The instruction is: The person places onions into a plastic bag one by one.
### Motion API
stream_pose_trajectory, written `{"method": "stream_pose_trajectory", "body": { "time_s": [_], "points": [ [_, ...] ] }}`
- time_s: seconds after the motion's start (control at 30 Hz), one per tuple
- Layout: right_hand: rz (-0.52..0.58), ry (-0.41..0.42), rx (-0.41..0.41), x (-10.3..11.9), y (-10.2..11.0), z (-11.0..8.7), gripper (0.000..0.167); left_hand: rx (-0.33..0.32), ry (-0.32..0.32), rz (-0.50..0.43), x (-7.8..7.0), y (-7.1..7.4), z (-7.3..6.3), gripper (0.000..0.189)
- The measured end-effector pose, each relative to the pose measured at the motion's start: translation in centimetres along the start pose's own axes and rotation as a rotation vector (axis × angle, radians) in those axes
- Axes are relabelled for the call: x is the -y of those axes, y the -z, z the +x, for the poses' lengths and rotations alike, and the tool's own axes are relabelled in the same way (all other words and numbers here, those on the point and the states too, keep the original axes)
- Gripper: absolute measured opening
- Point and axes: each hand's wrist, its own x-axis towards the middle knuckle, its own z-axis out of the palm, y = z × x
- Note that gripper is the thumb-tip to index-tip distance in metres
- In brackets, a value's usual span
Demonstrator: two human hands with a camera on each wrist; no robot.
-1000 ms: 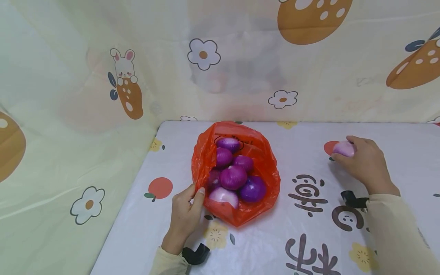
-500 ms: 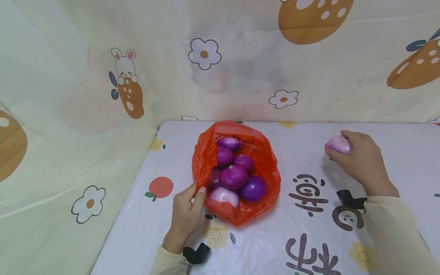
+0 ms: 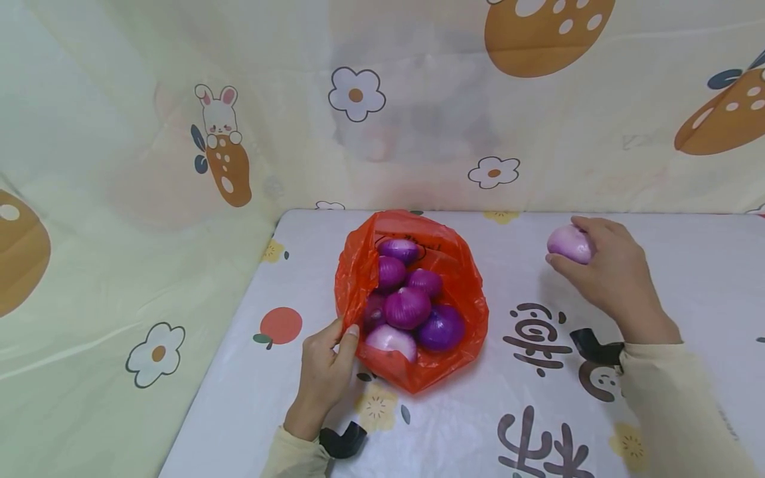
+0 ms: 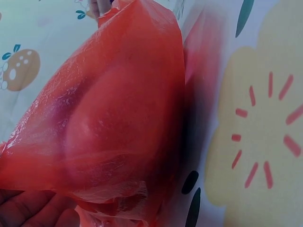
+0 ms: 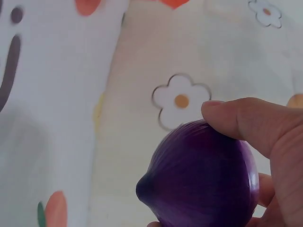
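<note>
A red plastic bag (image 3: 352, 265) stands with its mouth open on the table, holding several purple onions (image 3: 407, 308). My left hand (image 3: 325, 368) pinches the near left edge of the bag between thumb and fingers. In the left wrist view the bag's thin side (image 4: 118, 118) fills much of the picture, a round onion showing through it. To the right of the bag, my right hand (image 3: 618, 275) grips a single onion (image 3: 570, 244) above the table. The right wrist view shows that onion (image 5: 199, 175) dark purple with a pointed tip, the thumb across its upper side.
The table (image 3: 454, 431) wears a white cloth printed with fruit, flowers and dark lettering. A patterned curtain (image 3: 418, 146) rises right behind it and along its left side. Both wrists carry black camera mounts (image 3: 343, 440).
My right hand has lifted the onion off the tablecloth and carried it left toward the bag. My left hand and the bag stay where they were.
</note>
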Motion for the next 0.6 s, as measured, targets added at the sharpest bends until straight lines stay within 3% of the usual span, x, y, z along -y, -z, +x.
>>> {"method": "stream_pose_trajectory", "body": {
  "time_s": [0.3, 0.6],
  "points": [
    [0.062, 0.097, -0.019, 4.0, -0.4, -0.5, 0.068, -0.004, -0.002, 0.002, 0.0, -0.1, 0.0, 0.018],
    [0.105, 0.189, 0.059, 7.5, -0.7, -0.6, 0.070, -0.017, -0.007, 0.010, 0.0, -0.1, 0.0, 0.017]
  ]
}}
